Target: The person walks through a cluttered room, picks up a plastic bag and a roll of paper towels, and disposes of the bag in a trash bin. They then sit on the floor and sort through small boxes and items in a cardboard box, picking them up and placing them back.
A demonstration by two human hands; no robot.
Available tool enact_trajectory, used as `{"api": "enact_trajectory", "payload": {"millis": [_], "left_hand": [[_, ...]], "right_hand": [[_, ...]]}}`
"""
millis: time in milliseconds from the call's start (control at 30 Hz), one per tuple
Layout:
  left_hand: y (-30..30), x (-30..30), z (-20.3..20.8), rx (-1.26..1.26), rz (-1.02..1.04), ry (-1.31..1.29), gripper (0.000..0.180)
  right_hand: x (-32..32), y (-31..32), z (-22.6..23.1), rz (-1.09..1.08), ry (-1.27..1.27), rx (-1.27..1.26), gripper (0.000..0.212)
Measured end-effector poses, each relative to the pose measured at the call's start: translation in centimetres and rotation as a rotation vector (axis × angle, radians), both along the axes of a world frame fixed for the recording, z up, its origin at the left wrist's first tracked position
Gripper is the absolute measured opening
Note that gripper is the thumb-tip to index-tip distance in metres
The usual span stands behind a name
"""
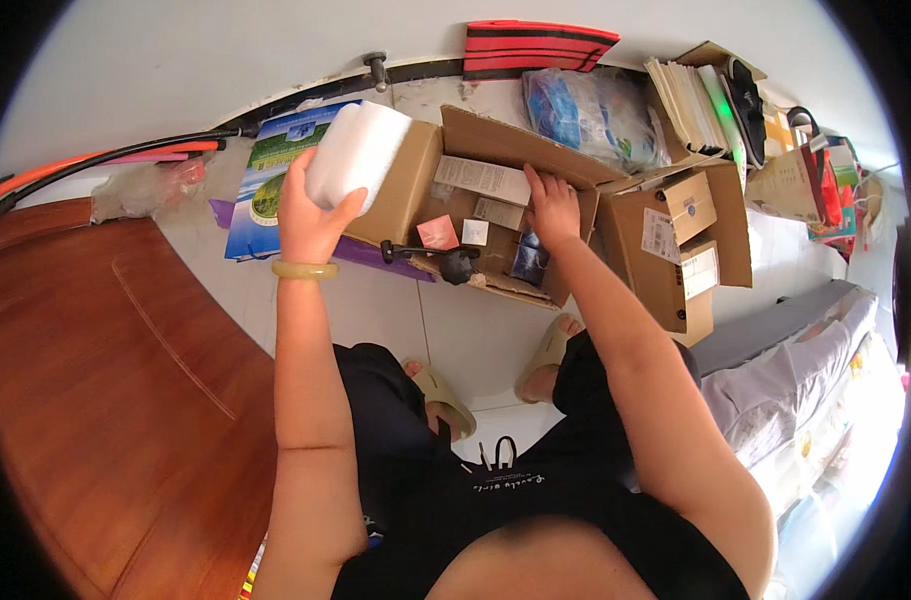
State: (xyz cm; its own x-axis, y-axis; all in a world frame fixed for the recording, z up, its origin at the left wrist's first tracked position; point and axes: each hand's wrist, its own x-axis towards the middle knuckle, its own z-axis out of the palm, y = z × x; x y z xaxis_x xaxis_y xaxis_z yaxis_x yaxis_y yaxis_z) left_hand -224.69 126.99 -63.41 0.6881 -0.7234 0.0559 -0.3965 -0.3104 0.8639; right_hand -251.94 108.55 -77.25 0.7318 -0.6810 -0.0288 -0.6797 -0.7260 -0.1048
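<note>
The left hand grips a white block, its fingers clamped around the near end with the thumb on the right side. The block is held up at the far left of an open cardboard box, partly in front of a blue and green printed sheet. The right hand reaches into the right part of the box, its fingers slightly apart at the right end of a long white carton; whether they grip anything, I cannot tell. Near the middle of the box sit a pink carton and, just right of it, a small white carton. A dark blue packet lies near the right hand's wrist. A black object hangs over the near edge. To the right stands a second open cardboard box.
</note>
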Motion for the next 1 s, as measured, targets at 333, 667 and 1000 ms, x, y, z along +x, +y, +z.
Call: {"api": "enact_trajectory", "payload": {"millis": [333, 667, 1000], "left_hand": [[-0.2, 1.5, -0.4, -0.042, 0.033, 0.118, 0.072], [-0.5, 2.8, -1.1, -0.039, 0.062, 0.134, 0.073], [-1.8, 1.6, -1.2, -0.075, -0.006, 0.146, 0.071]], "right_hand": [[3.6, -0.4, 9.5, 0.246, -0.354, 0.197, 0.06], [4.2, -0.8, 9.7, 0.311, -0.354, 0.238, 0.06], [5.8, 0.9, 5.9, 0.467, -0.202, 0.441, 0.06]]}}
